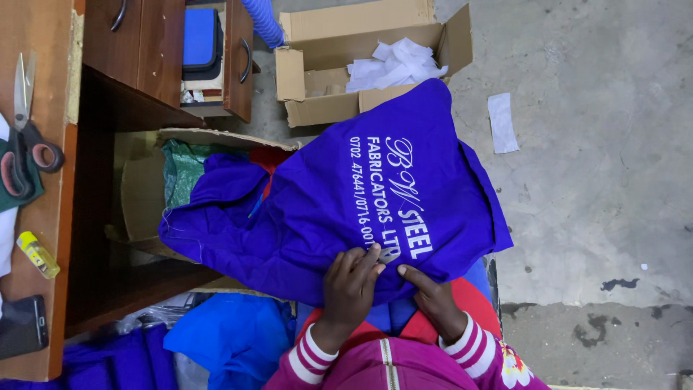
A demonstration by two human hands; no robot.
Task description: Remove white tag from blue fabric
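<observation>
A purple-blue garment point(325, 209) with white embroidered lettering lies spread over my lap and drapes into a cardboard box. My left hand point(350, 285) rests on its near edge with fingers curled, pinching the cloth beside the lettering. A small pale object point(390, 254) shows at its fingertips; what it is cannot be told. My right hand point(433, 300) lies just to the right, index finger stretched along the fabric and gripping the same edge. Both wrists wear pink sleeves with white stripes.
An open cardboard box point(310, 108) holding white scraps stands on the concrete floor, with a white strip point(502, 123) nearby. Another box point(144, 195) holds green cloth. On the wooden desk point(54, 209) at left lie scissors point(25, 144), a yellow marker point(36, 254) and a phone point(22, 326). Blue cloth point(231, 336) lies below.
</observation>
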